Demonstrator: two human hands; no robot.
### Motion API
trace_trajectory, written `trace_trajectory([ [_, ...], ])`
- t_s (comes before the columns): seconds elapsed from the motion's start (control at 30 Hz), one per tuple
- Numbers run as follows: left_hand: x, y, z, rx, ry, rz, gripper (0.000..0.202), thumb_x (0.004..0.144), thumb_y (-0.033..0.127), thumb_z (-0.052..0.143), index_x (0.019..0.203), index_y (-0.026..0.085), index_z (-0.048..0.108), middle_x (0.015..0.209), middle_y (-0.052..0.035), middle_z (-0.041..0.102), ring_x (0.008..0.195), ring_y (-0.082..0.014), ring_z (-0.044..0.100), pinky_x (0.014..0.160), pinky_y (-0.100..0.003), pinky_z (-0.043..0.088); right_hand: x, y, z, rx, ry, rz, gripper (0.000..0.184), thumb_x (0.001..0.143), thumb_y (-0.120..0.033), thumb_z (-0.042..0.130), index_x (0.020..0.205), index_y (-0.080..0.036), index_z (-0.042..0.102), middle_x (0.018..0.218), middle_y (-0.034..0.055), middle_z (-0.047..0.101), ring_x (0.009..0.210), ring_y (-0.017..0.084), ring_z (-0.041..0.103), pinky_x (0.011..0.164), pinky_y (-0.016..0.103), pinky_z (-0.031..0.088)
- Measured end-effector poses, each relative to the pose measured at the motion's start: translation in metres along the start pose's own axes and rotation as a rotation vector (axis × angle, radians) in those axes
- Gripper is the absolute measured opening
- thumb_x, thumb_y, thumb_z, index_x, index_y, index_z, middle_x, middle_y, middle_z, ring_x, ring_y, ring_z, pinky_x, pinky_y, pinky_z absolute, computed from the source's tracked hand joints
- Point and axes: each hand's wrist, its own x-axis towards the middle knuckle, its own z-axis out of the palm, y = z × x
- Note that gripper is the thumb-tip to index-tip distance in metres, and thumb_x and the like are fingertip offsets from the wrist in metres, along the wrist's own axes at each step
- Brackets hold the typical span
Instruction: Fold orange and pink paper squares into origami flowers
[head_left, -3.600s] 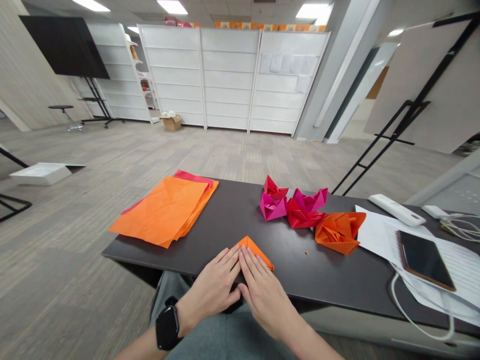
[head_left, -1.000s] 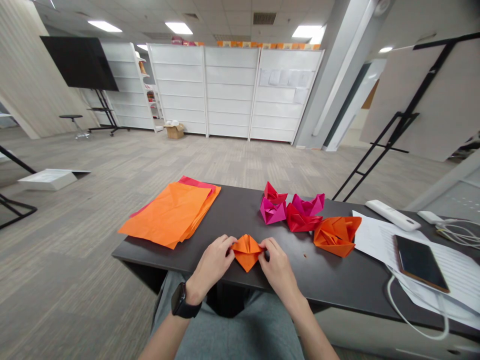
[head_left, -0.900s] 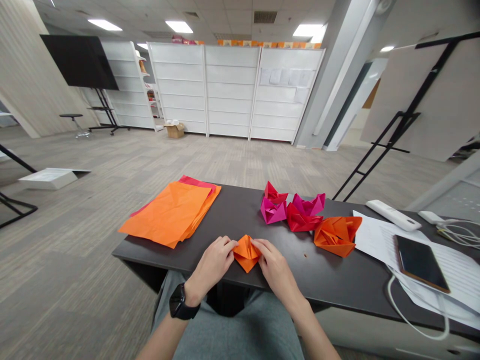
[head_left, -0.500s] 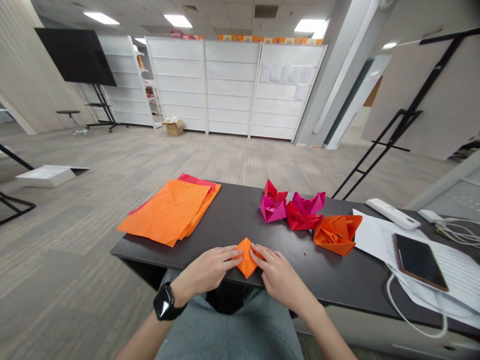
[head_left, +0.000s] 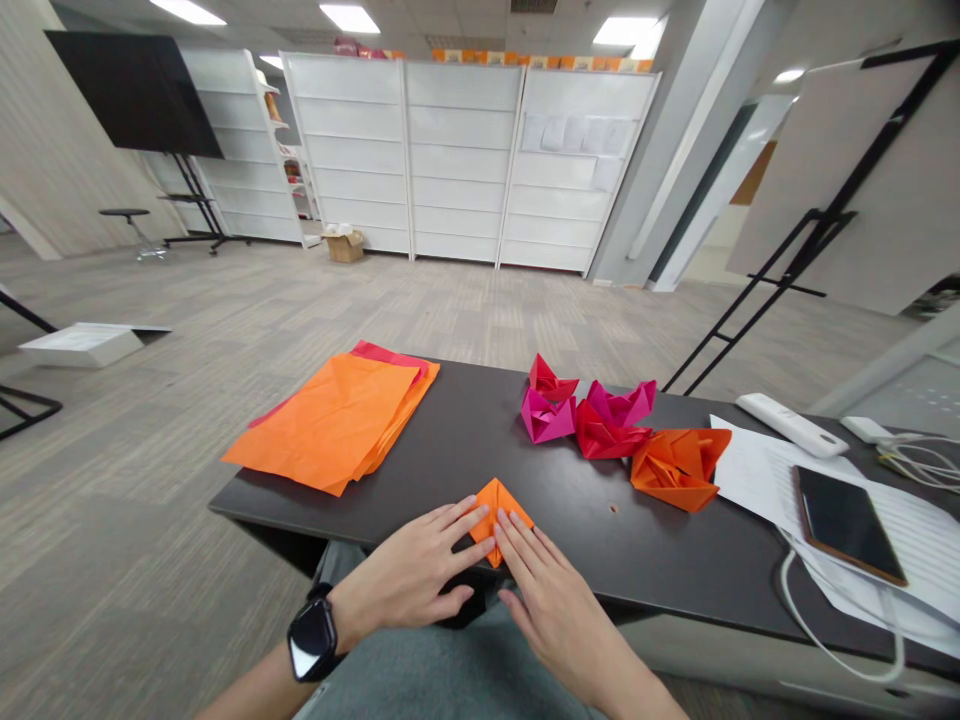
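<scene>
A small diamond of folded orange paper (head_left: 495, 494) lies flat at the near edge of the dark desk, with a crease down its middle. My left hand (head_left: 420, 560) rests its stretched fingers on the diamond's left half. From the other side my right hand (head_left: 544, 595) lays its extended fingers flat over the right half. Both hands press from above, and parts of the paper are hidden beneath the fingers. To the right stand several folded paper boats: a red one (head_left: 550, 380), magenta ones (head_left: 547, 415) and a larger orange one (head_left: 679, 468).
A stack of orange and red paper sheets (head_left: 337, 415) lies at the desk's left end. On the right are white printed sheets (head_left: 750, 470), a phone (head_left: 850, 522), a white cable (head_left: 795, 620) and a white power strip (head_left: 793, 425). The desk (head_left: 480, 420) is dark grey.
Both hands have slid further over the folded paper, their fingers now lying flatter towards its middle crease. The view has tilted slightly downward.
</scene>
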Motion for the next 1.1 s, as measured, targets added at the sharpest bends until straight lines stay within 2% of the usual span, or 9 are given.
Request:
trace_trajectory([
  [0.13,-0.006,0.009,0.01,0.0,-0.029,-0.021,0.085,0.079,0.035,0.071,0.153,0.023,0.03,0.161,-0.0161,0.025,0.148,-0.0331,0.025,0.119,-0.049,0.027,-0.001,-0.001,0.0,0.04,-0.034,0.008,0.066,0.097,-0.022,0.047,0.157,-0.017,0.02,0.16,0.0082,0.028,0.146,0.025,0.031,0.118,0.045,0.034],
  [0.43,-0.013,0.007,0.015,-0.073,-0.038,-0.053,0.096,0.072,0.042,0.078,0.153,0.03,0.029,0.163,-0.0128,0.02,0.149,-0.0321,0.023,0.119,-0.049,0.025,-0.009,0.021,-0.01,0.034,-0.081,0.029,0.064,0.101,-0.023,0.042,0.157,-0.024,0.012,0.159,0.0054,0.03,0.146,0.022,0.03,0.118,0.049,0.031],
  [0.6,-0.013,0.011,0.011,-0.095,-0.043,-0.087,0.095,0.075,0.047,0.077,0.154,0.03,0.028,0.164,-0.0137,0.017,0.149,-0.0322,0.02,0.119,-0.05,0.023,-0.007,0.018,-0.011,0.05,-0.018,0.074,0.052,0.101,-0.022,0.043,0.152,-0.023,0.034,0.151,0.0073,0.045,0.14,0.023,0.042,0.113,0.047,0.038],
  [0.67,-0.013,0.011,0.005,-0.134,-0.036,-0.079,0.084,0.081,0.05,0.071,0.152,0.03,0.031,0.163,-0.0126,0.019,0.149,-0.0318,0.024,0.119,-0.05,0.024,-0.001,0.016,-0.01,0.093,0.026,0.103,0.045,0.099,-0.017,0.042,0.144,-0.023,0.047,0.144,0.0077,0.055,0.134,0.023,0.049,0.109,0.046,0.042],
  [0.77,-0.007,0.006,-0.007,-0.244,-0.017,-0.084,0.054,0.093,0.042,0.06,0.144,0.031,0.044,0.156,-0.0081,0.039,0.142,-0.027,0.038,0.117,-0.045,0.031,0.011,0.017,-0.009,0.227,0.101,0.183,0.033,0.095,-0.013,0.046,0.12,-0.024,0.065,0.125,0.0076,0.067,0.117,0.023,0.061,0.098,0.042,0.049],
  [0.83,0.002,0.001,-0.009,-0.339,0.08,-0.183,0.037,0.098,0.03,0.052,0.135,0.029,0.052,0.141,-0.0058,0.055,0.131,-0.0219,0.05,0.111,-0.038,0.039,0.021,0.023,-0.008,0.356,0.143,0.278,0.028,0.089,-0.014,0.055,0.113,-0.023,0.066,0.115,0.0074,0.067,0.105,0.023,0.064,0.091,0.038,0.053],
  [0.9,0.013,-0.003,-0.005,-0.386,0.247,-0.364,0.026,0.097,0.022,0.049,0.121,0.024,0.058,0.123,-0.0062,0.063,0.117,-0.0211,0.057,0.102,-0.036,0.046,0.031,0.03,-0.007,0.474,0.165,0.388,0.036,0.082,-0.016,0.064,0.117,-0.022,0.063,0.11,0.0068,0.065,0.097,0.022,0.064,0.087,0.036,0.054],
  [1.0,0.028,-0.006,0.006,-0.333,0.364,-0.558,0.015,0.09,0.021,0.057,0.105,0.02,0.061,0.106,-0.0064,0.064,0.103,-0.0241,0.059,0.093,-0.04,0.048,0.043,0.04,-0.005,0.581,0.145,0.492,0.05,0.074,-0.018,0.07,0.123,-0.021,0.06,0.106,0.0055,0.063,0.088,0.02,0.063,0.084,0.035,0.054],
  [1.1,0.038,-0.009,0.013,-0.271,0.39,-0.658,0.023,0.084,0.023,0.066,0.106,0.019,0.06,0.106,-0.0077,0.062,0.101,-0.0264,0.057,0.09,-0.043,0.047,0.05,0.046,-0.004,0.612,0.11,0.52,0.052,0.07,-0.019,0.072,0.121,-0.02,0.061,0.103,0.0044,0.064,0.082,0.018,0.061,0.079,0.034,0.052],
])
